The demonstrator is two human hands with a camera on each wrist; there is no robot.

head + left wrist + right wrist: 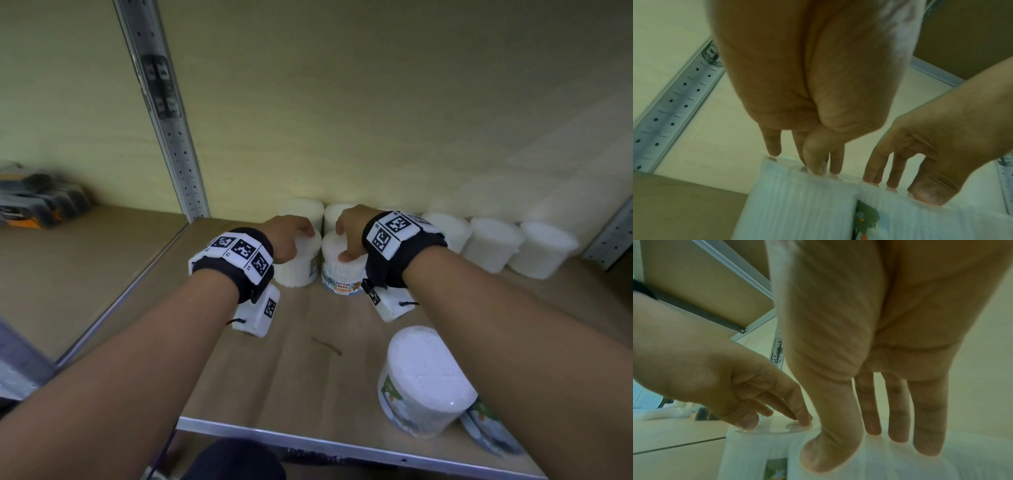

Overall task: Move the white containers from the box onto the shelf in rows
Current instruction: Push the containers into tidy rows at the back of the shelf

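Two white cotton-bud containers stand side by side on the wooden shelf (274,370), just in front of a back row of the same containers (493,243). My left hand (296,236) reaches down onto the left container (298,270) and grips its lid with thumb and fingertips (774,151). My right hand (344,240) holds the right container (342,277), the one with the printed label, from above. Its thumb (826,451) lies on the near side and its fingers on the far rim. The box is out of view.
One more container (424,380) lies tilted at the shelf's front right, over another (489,431) at the edge. A perforated metal upright (164,113) bounds the bay on the left and another (613,233) on the right. Dark and orange packs (34,202) sit in the neighbouring bay.
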